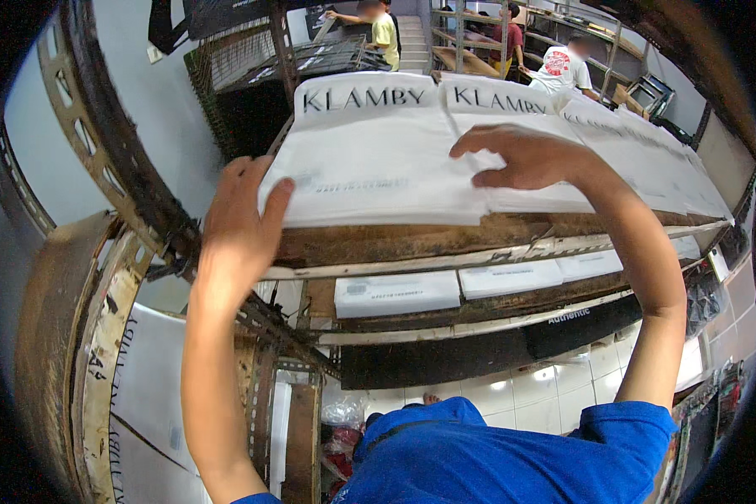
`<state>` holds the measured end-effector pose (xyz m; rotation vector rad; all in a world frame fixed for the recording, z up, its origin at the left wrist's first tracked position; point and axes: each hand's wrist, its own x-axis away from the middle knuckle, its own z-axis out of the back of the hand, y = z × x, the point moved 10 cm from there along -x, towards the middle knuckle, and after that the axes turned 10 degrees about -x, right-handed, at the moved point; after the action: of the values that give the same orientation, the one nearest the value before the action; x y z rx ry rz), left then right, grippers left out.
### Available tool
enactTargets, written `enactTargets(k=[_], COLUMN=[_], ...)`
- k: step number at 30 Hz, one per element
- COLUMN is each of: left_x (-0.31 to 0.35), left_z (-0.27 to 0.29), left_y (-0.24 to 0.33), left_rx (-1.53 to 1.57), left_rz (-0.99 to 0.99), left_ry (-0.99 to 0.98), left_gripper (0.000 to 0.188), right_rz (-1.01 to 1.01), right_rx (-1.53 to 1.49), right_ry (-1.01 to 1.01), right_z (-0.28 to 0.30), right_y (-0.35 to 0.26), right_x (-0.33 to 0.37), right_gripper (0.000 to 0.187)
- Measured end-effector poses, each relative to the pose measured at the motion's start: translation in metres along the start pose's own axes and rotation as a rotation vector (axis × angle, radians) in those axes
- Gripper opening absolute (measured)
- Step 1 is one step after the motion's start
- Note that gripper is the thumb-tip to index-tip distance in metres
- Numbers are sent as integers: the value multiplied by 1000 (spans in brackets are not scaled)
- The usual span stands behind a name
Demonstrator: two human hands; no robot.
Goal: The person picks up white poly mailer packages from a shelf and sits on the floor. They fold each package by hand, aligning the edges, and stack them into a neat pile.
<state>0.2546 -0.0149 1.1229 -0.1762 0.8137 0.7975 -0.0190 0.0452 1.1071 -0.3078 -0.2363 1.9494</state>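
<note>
A stack of flat white sheets (365,155) with dark printing lies on a wooden shelf (378,244) in front of me; whether they are cloth or paper, I cannot tell. My left hand (242,210) is at the stack's left edge, thumb and fingers apart, thumb over the sheets. Above its right side, near a second white stack (529,197), my right hand (521,158) is curved, with a gap between thumb and fingers. No sheet shows gripped in either hand.
More white stacks (396,292) lie on a lower shelf. A perforated metal upright (101,155) rises close on my left, beside another rack with white sheets (147,403). Farther back, several people work among racks, one in a yellow shirt (385,40), another in white (560,69).
</note>
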Motion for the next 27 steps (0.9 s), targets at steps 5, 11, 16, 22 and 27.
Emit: enactTargets(k=[5, 11, 16, 22, 27], left_x=[-17, -19, -15, -45, -53], left_z=[-85, -86, -83, -64, -116], left_y=[-93, -52, -31, 57, 132], left_rx=[-211, -123, -266, -70, 342], left_rz=[310, 331, 217, -149, -369], left_ry=[-447, -464, -416, -363, -620], left_gripper=[65, 63, 55, 36, 33], right_rz=[44, 184, 232, 395, 465], right_rx=[-37, 9, -110, -206, -304], right_ry=[-138, -237, -223, -223, -113], right_z=[-14, -27, -19, -22, -23], right_y=[-8, -11, 10, 13, 25], right_x=[-4, -1, -9, -26, -25], right_gripper=[57, 59, 53, 41, 31])
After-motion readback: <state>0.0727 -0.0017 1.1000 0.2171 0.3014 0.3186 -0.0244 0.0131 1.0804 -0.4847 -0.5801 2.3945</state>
